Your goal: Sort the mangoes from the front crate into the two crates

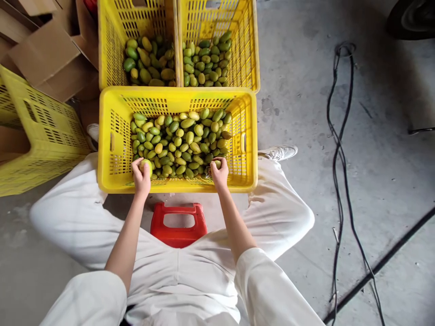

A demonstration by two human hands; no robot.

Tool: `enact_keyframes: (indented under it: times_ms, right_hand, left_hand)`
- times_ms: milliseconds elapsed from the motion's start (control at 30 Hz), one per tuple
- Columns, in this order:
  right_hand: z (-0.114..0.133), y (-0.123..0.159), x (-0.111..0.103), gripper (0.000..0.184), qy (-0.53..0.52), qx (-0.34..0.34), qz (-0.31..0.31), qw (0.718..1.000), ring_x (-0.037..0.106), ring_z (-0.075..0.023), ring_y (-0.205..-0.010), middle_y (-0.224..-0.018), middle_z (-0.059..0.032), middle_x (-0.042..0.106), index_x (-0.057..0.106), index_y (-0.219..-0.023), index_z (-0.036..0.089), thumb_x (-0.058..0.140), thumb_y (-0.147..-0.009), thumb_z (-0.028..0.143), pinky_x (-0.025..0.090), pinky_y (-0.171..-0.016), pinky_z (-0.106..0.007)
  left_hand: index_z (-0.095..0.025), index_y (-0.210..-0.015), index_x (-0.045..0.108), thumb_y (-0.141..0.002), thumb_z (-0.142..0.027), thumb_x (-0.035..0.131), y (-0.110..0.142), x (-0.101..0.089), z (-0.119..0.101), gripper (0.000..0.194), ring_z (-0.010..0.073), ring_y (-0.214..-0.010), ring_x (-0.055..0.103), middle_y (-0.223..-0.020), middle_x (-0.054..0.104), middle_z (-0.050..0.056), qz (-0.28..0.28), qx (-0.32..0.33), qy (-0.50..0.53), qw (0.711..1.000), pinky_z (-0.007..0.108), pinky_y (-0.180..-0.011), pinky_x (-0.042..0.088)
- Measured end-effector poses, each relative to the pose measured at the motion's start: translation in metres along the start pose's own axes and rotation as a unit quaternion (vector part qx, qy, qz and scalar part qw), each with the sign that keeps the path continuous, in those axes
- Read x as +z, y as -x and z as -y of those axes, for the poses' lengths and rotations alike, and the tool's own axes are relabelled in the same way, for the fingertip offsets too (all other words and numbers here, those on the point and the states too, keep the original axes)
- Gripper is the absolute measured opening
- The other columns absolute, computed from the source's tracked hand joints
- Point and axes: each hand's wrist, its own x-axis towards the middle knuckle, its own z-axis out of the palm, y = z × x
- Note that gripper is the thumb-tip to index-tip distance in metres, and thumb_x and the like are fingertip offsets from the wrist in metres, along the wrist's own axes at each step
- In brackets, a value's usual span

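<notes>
A yellow plastic crate (178, 93) stands in front of me, holding a heap of small green and yellow mangoes (180, 140). Near its front left corner, my left hand (141, 179) is closed round a pale yellow-green mango (147, 166). At the front right, inside the rim, my right hand (220, 174) grips a green mango (217, 164), partly covered by the fingers. Just left of that hand lies a small dark patterned scrap, too small to make out.
Behind stand two more yellow crates, left (112, 50) and right (244, 50), with mangoes inside. Another yellow crate (54, 122) and cardboard boxes (47, 54) are at the left. A red plastic stool (178, 235) is beneath me. Black cables (336, 136) lie on the right floor.
</notes>
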Motion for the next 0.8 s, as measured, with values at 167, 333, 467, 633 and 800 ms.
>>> enact_keyframes:
  times_ms: [167,333,467,633,800]
  right_hand:
    - [-0.013,0.024,0.007,0.026,0.225,-0.193,-0.075,0.952,0.066,-0.0271,-0.089,-0.102,-0.0108,0.068,0.060,-0.106,0.025,0.057,-0.090,0.046,0.057,-0.078,-0.039]
    - [-0.018,0.022,0.010,0.030,0.304,-0.241,-0.111,0.915,0.069,-0.0307,-0.099,-0.115,-0.0173,0.064,0.056,-0.123,0.022,0.050,-0.100,0.040,0.058,-0.070,-0.038]
    - [-0.021,0.020,0.012,0.026,0.360,-0.266,-0.076,0.891,0.071,-0.0303,-0.097,-0.120,-0.0198,0.062,0.057,-0.122,0.020,0.054,-0.102,0.036,0.057,-0.065,-0.036]
    - [-0.026,0.019,0.015,0.027,0.392,-0.292,-0.074,0.869,0.072,-0.0283,-0.096,-0.120,-0.0196,0.064,0.058,-0.123,0.019,0.051,-0.104,0.036,0.056,-0.063,-0.032]
    - [-0.025,0.016,0.016,0.031,0.402,-0.294,-0.062,0.865,0.071,-0.0273,-0.094,-0.122,-0.0196,0.065,0.060,-0.128,0.018,0.050,-0.104,0.036,0.052,-0.060,-0.030]
  left_hand:
    - [-0.020,-0.126,0.062,-0.098,-0.049,0.066,0.015,0.009,0.007,0.039,0.0328,-0.127,0.067,-0.130,0.068,0.021,0.021,0.117,-0.188,0.975,0.047,-0.117,0.050]
    - [-0.019,-0.131,0.055,-0.101,-0.046,0.062,0.010,0.013,0.011,0.041,0.0314,-0.126,0.068,-0.131,0.066,0.022,-0.047,0.130,-0.174,0.975,0.046,-0.115,0.051]
    - [-0.021,-0.122,0.052,-0.092,-0.044,0.070,0.013,0.016,0.013,0.041,0.0319,-0.114,0.072,-0.117,0.069,0.019,-0.058,0.122,-0.189,0.973,0.046,-0.106,0.056]
    - [-0.022,-0.120,0.054,-0.094,-0.038,0.068,0.016,0.019,0.011,0.034,0.0342,-0.111,0.076,-0.118,0.073,0.021,-0.056,0.115,-0.241,0.962,0.045,-0.096,0.059]
    - [-0.019,-0.126,0.055,-0.098,-0.034,0.066,0.013,0.021,0.008,0.033,0.0348,-0.106,0.079,-0.118,0.076,0.022,-0.036,0.099,-0.303,0.947,0.041,-0.087,0.060]
